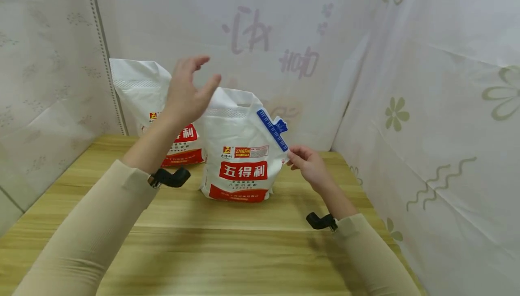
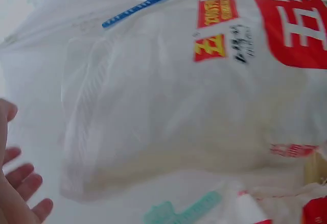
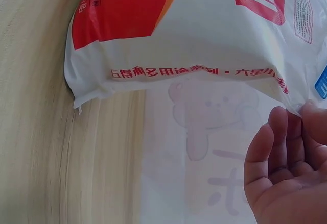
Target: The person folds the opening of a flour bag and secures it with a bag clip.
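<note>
A white bag of flour (image 1: pixel 237 129) with red print stands upright on the table, a blue clip (image 1: pixel 273 130) fastened aslant over its upper right corner. My right hand (image 1: pixel 310 167) pinches the bag's right edge just below the clip's lower end, thumb against fingers. The left hand (image 1: pixel 188 95) is raised in front of the gap between two bags, fingers spread and loosely bent, holding nothing. Behind its forearm stands the second flour bag (image 1: pixel 140 93), partly hidden. A teal clip (image 2: pixel 184 211) shows beside that bag in the left wrist view.
The wooden table (image 1: pixel 227 260) runs from the front up to the bags. Pale printed curtains (image 1: pixel 406 61) hang behind and along both sides. Each wrist wears a black camera mount, such as the left one (image 1: pixel 174 178).
</note>
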The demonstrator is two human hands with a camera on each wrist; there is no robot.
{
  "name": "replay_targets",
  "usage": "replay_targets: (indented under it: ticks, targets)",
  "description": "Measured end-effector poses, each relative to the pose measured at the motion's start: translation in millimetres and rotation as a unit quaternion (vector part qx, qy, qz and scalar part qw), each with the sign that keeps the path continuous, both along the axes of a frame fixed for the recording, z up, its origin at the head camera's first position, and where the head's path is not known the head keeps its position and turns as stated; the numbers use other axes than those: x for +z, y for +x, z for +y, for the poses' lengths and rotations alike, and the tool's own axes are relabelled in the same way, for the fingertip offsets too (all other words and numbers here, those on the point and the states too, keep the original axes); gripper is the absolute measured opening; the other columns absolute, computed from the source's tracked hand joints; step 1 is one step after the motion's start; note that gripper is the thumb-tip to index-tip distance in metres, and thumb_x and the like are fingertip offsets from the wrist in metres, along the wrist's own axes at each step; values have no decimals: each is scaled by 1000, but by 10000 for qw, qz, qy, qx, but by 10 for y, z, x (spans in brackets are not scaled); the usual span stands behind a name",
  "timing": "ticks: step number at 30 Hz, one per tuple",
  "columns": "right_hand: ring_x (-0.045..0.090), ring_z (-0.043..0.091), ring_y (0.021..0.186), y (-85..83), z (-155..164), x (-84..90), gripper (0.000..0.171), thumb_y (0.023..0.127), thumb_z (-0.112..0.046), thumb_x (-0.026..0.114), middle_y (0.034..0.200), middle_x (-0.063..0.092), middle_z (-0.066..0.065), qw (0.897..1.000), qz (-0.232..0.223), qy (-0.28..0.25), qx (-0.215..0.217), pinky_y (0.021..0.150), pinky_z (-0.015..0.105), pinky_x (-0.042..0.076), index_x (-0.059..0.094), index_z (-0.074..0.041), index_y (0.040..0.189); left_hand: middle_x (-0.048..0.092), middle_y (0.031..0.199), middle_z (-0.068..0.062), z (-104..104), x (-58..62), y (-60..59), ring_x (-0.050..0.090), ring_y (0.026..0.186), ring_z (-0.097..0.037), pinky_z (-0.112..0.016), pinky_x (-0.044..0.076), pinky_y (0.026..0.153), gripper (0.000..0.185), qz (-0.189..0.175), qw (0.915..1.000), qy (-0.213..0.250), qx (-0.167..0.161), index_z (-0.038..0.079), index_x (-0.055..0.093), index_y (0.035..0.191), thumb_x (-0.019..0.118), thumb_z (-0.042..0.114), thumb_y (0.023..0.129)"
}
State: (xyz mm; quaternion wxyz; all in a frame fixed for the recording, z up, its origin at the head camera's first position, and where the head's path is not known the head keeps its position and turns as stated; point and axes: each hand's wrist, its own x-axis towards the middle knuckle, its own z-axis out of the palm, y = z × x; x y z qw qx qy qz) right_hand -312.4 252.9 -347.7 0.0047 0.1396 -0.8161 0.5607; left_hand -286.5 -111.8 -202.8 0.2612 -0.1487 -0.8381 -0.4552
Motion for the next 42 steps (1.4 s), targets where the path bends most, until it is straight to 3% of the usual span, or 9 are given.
replay_targets:
  ticks: [3,7,12,19,25,28,35,38,42]
  targets:
    - [66,19,97,-18,-3,-3,30,114,-22,60,107,70,-1,10000,47,-22,11,88,32,61,67,2,130,46,167,-8,-147,-224,88,45,154,-26,-44,38,130,71,-516,9905,1259,174,15,38,167,61,47,109]
    - [66,17,96,-26,-3,-16,29,114,-21,59,105,69,-2,10000,13,-70,6,87,31,61,67,3,130,54,158,-8,-239,-487,96,53,144,-24,-43,43,128,71,-1442,9629,2263,-280,14,41,167,60,52,110]
    - [66,18,97,-16,-34,-25,29,114,-20,59,106,69,0,9999,53,-39,-127,87,29,60,66,4,130,69,127,-1,-239,-672,-19,65,119,-17,-28,56,110,53,-1420,9382,3035,-864,6,61,153,65,39,111]
    - [65,14,93,-32,-120,-55,22,113,-12,59,101,69,2,9967,395,47,-710,83,25,57,68,5,123,78,103,5,-199,-673,-47,71,95,-9,-16,61,85,42,-608,9568,2810,-422,2,76,134,73,34,107]
    - [66,12,94,-21,-107,-89,26,114,-17,60,104,70,0,9970,366,-99,-668,83,25,59,67,4,127,78,109,4,-245,-710,-8,72,102,-12,-17,61,91,45,-668,9536,2845,-720,2,73,139,72,34,108]
    - [68,16,98,2,-73,-110,30,113,-21,62,112,71,5,9982,286,-238,-480,85,27,62,66,2,133,74,125,1,-297,-778,33,69,115,-13,-20,60,100,51,-783,9519,2841,-833,6,67,147,69,40,109]
    - [72,21,105,25,-47,-232,39,110,-33,68,117,74,6,9994,-256,-172,-180,91,34,64,67,0,132,66,143,-1,-381,-1298,133,66,128,-16,-26,58,108,54,-1505,9447,2704,-1083,10,58,154,69,39,109]
    - [74,21,104,26,-59,-278,38,111,-33,67,111,76,-1,9992,-288,-209,-166,91,36,64,69,0,128,70,140,-3,-371,-1509,136,66,124,-13,-19,58,102,50,-1757,9513,2314,-1033,8,64,149,72,34,108]
    - [74,15,100,44,-78,-298,31,112,-26,65,108,77,-4,9993,-194,-273,-180,89,33,64,69,1,126,75,135,-13,-338,-1654,138,68,114,-16,-18,59,95,42,-1599,9662,1884,-734,5,73,138,73,34,107]
